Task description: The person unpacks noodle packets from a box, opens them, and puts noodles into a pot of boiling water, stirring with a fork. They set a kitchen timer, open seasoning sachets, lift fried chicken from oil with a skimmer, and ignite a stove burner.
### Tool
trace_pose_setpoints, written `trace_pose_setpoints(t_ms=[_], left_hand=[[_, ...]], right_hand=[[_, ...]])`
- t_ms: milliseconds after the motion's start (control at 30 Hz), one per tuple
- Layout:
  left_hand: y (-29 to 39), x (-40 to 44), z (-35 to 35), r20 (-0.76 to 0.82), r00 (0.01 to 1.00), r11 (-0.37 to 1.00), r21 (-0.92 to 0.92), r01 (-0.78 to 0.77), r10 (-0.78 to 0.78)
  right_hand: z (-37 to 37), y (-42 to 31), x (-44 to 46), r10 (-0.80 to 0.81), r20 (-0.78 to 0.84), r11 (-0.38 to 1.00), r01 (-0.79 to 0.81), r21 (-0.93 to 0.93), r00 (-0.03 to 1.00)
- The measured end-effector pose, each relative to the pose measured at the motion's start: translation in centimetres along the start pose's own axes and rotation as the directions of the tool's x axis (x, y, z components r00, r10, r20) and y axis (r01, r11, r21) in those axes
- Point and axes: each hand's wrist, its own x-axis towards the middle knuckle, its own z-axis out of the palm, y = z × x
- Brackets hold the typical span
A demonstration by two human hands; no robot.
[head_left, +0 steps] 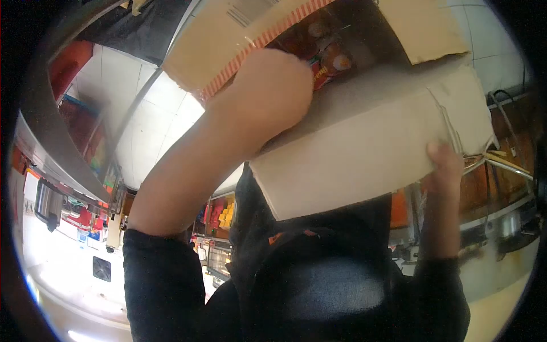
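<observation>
Head view, taken left to right about the open cardboard box (pixel 470 108). Well left of the box: a curved grey band (pixel 54 151) and a red object (pixel 71 68), cut off too much to name. Closer to the box's left side: white tiles (pixel 151 119). At the box's left edge: barcode-printed flap (pixel 219 37) lying outward, likely to leave the mouth clear, with red-striped edging (pixel 279 30) along the opening. Below the left end of the box, farther off: yellow stacked items (pixel 228 214), too small to identify. Across the box's left edge: left hand (pixel 279 85) bent over into the opening, blurred, fingertips out of sight; cannot tell spread from pinching in that grip. Probably bent so to get at the contents. Inside the box: red food packets (pixel 336 61), dim with shadow, partly blocked from view by left hand and near flap (pixel 353 154). At the box's lower right: right hand (pixel 445 165), thumb over the near flap, grip pinching its edge, other fingers hidden behind; seemingly so held to steady the box and keep the flap off the opening. Right of the box: looped cables (pixel 504 97). Lower right of the box: a metal pot (pixel 509 223), well apart.
</observation>
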Motion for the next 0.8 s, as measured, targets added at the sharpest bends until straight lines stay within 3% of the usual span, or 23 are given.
trace_pose_setpoints(t_ms=[33,100,167,267,300,367,467,567,600,633,733,800], left_hand=[[0.6,1.3,0.9,-0.159,0.987,1.000,-0.009,0.024,-0.025],[1.7,4.7,2.9,-0.409,0.910,0.998,-0.044,0.052,-0.065],[2.5,7.9,5.3,-0.461,0.885,0.995,-0.092,0.030,-0.070],[2.8,11.1,9.2,-0.481,0.874,0.990,-0.144,-0.001,-0.069],[2.5,11.7,10.6,-0.481,0.874,0.987,-0.158,-0.008,-0.070],[1.8,12.1,12.9,-0.475,0.877,0.981,-0.194,-0.028,-0.069],[0.4,11.0,14.7,-0.435,0.899,0.962,-0.262,-0.075,-0.049],[0.9,6.4,11.4,-0.215,0.974,0.939,-0.316,-0.136,0.068],[0.9,4.8,10.0,-0.092,0.989,0.928,-0.345,-0.141,0.116],[0.8,4.3,9.6,-0.075,0.989,0.923,-0.356,-0.148,0.129],[0.7,6.2,10.9,-0.294,0.955,0.944,-0.308,-0.119,0.025],[0.8,8.8,12.0,-0.470,0.881,0.956,-0.280,-0.088,-0.056]], right_hand=[[-0.4,0.1,-0.6,0.033,0.003,0.999,-0.033,0.002,0.999],[0.8,0.7,-1.6,-0.098,0.007,0.980,0.098,-0.176,0.995],[2.2,1.5,-2.3,-0.230,0.034,0.912,0.227,-0.340,0.973],[2.8,1.2,-3.4,-0.258,0.136,0.768,0.288,-0.572,0.957],[3.2,1.3,-3.5,-0.104,0.070,0.857,0.125,-0.501,0.992],[3.4,1.7,-3.5,0.049,0.013,0.910,-0.040,-0.413,0.999],[2.6,3.8,-2.4,0.131,0.100,0.932,-0.088,-0.351,0.986],[2.2,5.9,-1.3,0.164,0.168,0.887,-0.071,-0.456,0.972],[2.4,6.7,-1.3,0.116,0.262,0.849,0.041,-0.526,0.958],[2.8,7.2,-1.1,0.076,0.361,0.796,0.161,-0.584,0.930],[4.3,8.1,-0.5,0.067,0.412,0.851,0.164,-0.500,0.909],[5.4,6.8,-0.5,0.050,0.411,0.867,0.164,-0.470,0.910]])
